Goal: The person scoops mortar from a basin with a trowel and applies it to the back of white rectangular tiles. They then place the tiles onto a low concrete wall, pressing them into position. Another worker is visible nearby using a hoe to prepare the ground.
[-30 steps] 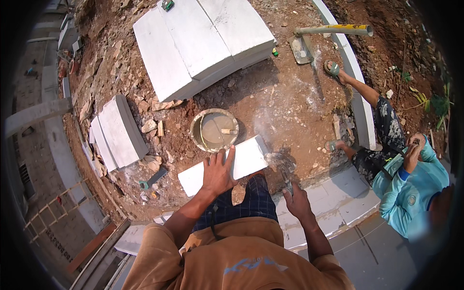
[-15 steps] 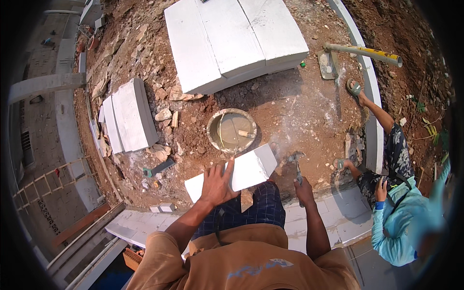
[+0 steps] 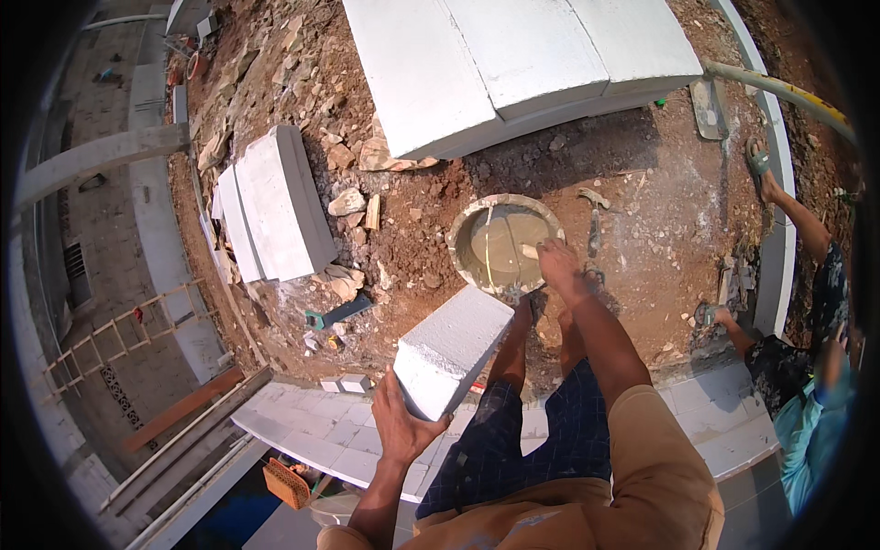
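My left hand (image 3: 409, 422) is closed round the lower end of a white block (image 3: 454, 344), which is held tilted above my legs. My right hand (image 3: 560, 268) reaches into a round bucket (image 3: 464, 262) of grey slurry, its fingers closed on a short pale tool handle (image 3: 532, 249); the rest of that tool is under the slurry. A hammer (image 3: 594, 220) lies on the dirt just right of the bucket. A saw (image 3: 346, 308) with a teal handle lies left of the block, among stones and scraps.
White block stacks (image 3: 510, 69) (image 3: 280, 203) stand ahead and left. A long-handled metal tool (image 3: 709, 110) lies right. A person (image 3: 799, 431) in teal is at the right edge beside a curb (image 3: 777, 247). A ledge (image 3: 298, 420) runs behind my legs; a lower paved level (image 3: 105, 238) lies left.
My left hand has moved down, turning the block more upright. My right hand has let go of the hammer, now on the ground, and moved up to the handle in the bucket. The view has shifted.
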{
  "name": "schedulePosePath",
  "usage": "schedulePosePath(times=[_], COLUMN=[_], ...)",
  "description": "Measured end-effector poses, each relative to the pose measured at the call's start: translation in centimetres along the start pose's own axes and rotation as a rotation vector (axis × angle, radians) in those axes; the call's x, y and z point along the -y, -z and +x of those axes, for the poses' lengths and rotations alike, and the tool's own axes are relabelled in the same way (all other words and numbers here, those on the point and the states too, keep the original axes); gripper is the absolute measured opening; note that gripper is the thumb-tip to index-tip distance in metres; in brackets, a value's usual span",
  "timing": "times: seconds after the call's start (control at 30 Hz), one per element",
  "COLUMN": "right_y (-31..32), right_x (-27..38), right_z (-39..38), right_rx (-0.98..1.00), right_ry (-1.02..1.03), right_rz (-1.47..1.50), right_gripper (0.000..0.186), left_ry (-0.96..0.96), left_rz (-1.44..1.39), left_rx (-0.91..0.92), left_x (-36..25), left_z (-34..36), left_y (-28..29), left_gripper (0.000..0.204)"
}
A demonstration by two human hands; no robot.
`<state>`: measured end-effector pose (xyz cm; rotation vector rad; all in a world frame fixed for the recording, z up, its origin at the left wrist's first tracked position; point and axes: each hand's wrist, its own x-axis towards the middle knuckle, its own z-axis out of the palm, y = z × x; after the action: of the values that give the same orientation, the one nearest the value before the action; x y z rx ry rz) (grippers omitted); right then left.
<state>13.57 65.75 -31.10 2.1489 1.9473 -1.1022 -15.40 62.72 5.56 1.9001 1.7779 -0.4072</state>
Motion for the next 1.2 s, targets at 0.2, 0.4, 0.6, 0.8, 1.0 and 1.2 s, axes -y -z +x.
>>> schedulePosePath(times=[0.2, 0.4, 0.6, 0.8, 1.0, 1.2], right_y=[-6.7, 0.5, 19.0, 35.7, 40.3, 42.6], right_x=[3.1, 1.5, 2.4, 10.6, 17.7, 20.2], right_z=[4.7, -3.2, -18.0, -27.1, -29.3, -31.4], right_rx=[0.202, 0.275, 0.172, 0.033, -0.190, -0.435], right_ry=[-0.180, -0.270, -0.081, 0.215, 0.306, 0.359], right_rz=[-0.153, 0.164, 0.380, 0.361, 0.304, 0.376], right_gripper=[0.031, 0.045, 0.044, 0.051, 0.052, 0.052], left_ry=[0.143, 0.114, -0.020, -0.309, -0.485, -0.575], left_rz=[-0.118, -0.162, -0.232, -0.322, -0.362, -0.437], left_rx=[-0.032, -0.065, -0.072, -0.193, -0.297, -0.363], left_x=[3.6, 5.8, 6.1, 5.8, 5.2, 5.3], left_z=[0.5, 0.7, 0.7, -0.2, -2.0, -4.9], left_y=[-1.1, -1.7, 2.6, 8.8, 16.9, 22.2], left_gripper=[0.131, 0.130, 0.126, 0.123, 0.123, 0.127])
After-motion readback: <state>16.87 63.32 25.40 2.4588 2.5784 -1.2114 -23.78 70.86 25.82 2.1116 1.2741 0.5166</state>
